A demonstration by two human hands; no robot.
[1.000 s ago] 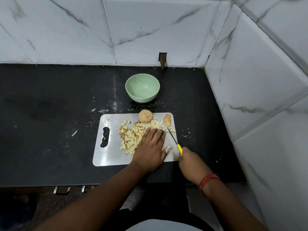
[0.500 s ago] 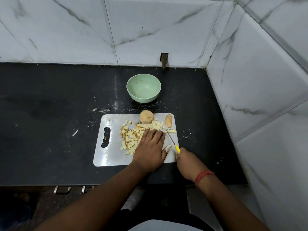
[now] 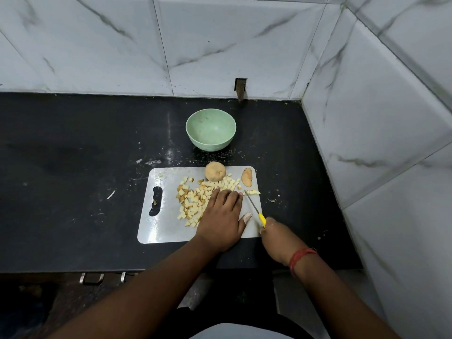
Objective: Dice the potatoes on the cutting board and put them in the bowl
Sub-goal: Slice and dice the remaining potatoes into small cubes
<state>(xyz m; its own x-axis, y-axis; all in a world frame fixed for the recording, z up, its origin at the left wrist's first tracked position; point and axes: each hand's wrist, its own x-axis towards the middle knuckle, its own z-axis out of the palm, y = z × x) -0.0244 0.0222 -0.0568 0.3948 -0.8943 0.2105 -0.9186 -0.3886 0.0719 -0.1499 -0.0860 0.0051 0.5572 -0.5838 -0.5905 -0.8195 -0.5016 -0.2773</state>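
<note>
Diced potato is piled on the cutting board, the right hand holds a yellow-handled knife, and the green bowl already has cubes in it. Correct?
Not quite. In the head view the green bowl is empty; the diced potato all lies on the cutting board. The right hand does hold the yellow-handled knife.

A black stone countertop [image 3: 73,167] fills a corner of white marble-veined wall tiles [image 3: 220,45]. A small rectangular notch [image 3: 241,89] breaks the back wall's base.

a home kitchen corner — black stone counter [image 3: 73,155], marble-look wall tiles [image 3: 220,40] at twelve and three o'clock, cutting board [image 3: 156,231] with diced potato [image 3: 193,204].
</note>
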